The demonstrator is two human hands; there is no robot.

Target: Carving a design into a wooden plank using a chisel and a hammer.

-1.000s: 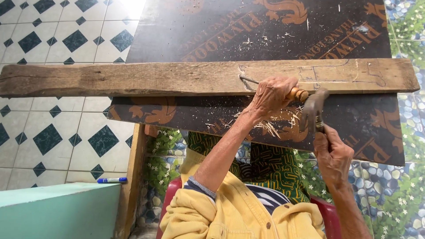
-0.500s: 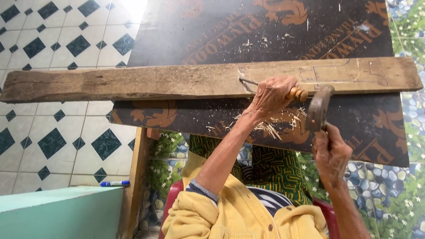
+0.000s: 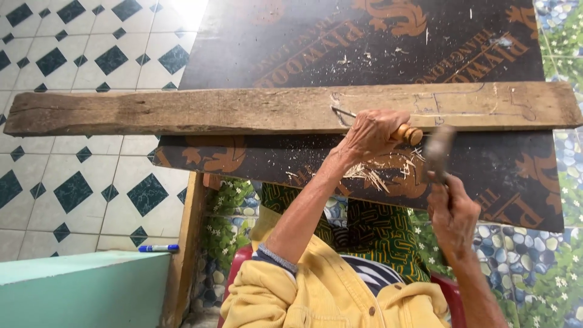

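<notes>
Swinging since the earlier frame, the blurred metal hammer head (image 3: 438,149) now sits closer to the round yellow chisel handle (image 3: 408,133), just at its 3 o'clock. Right hand (image 3: 452,215) has its grip closed around the hammer's shaft; left hand (image 3: 371,135) stays wrapped tight on the chisel, whose blade meets the long weathered wooden plank (image 3: 182,111). Beneath lies a dark plywood sheet with orange printed lettering and emblems (image 3: 364,42), serving as the surface. At 8 o'clock, a blue-capped white marker (image 3: 158,248) rests on the tiled floor (image 3: 73,176).
</notes>
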